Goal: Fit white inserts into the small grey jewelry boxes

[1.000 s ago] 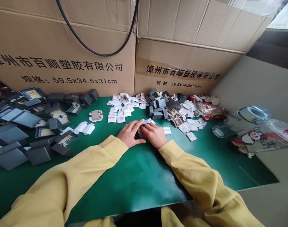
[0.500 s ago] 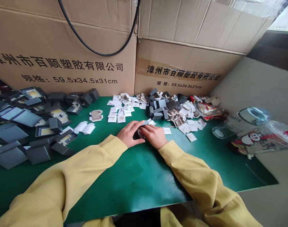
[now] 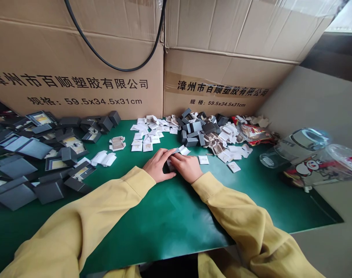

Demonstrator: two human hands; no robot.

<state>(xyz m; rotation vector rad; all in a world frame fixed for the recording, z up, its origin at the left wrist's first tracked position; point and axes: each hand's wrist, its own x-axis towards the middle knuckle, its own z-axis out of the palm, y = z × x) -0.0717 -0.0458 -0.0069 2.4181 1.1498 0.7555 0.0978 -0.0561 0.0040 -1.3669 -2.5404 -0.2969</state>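
Observation:
At the middle of the green table my left hand (image 3: 158,166) curves round a small dark grey box (image 3: 170,166), thumb spread away from the fingers. My right hand (image 3: 188,166) presses its bent fingers on the same box from the other side. Both hands hide most of the box, and its contents cannot be made out. Just behind the fingers lies a folded white card insert (image 3: 184,150). Small white cards (image 3: 148,147) lie in a group beyond my left hand. Another white card (image 3: 203,160) is to the right of my right hand.
Open dark grey boxes (image 3: 16,193) crowd the left side. Small grey box parts (image 3: 195,127) and crumpled white inserts (image 3: 229,133) are heaped at the back, near a red snack packet (image 3: 255,133). Clear cups (image 3: 303,148) stand at right. Large cartons (image 3: 106,54) line the back.
My right hand's fingers have shifted slightly, showing a bit more of the box between my hands. The whole view has shifted a little; the other things lie as before.

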